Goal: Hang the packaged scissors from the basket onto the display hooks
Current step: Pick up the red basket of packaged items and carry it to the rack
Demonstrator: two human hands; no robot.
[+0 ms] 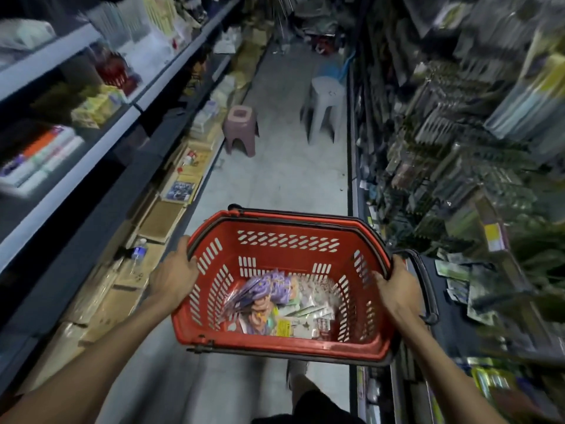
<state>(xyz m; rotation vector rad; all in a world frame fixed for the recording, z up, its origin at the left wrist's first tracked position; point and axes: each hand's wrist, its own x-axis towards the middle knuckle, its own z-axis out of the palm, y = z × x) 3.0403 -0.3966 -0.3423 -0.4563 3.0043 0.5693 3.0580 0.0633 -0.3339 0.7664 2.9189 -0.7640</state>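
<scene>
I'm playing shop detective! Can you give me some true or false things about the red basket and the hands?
1. Both hands hold the red basket by its rim. True: the left hand and the right hand each grip a side.
2. The basket is empty. False: packets lie in the bottom.
3. Two stools stand in the aisle ahead. True: a pink stool and a white stool.
4. The basket sits on the floor. False: it is held up in the air.
</scene>
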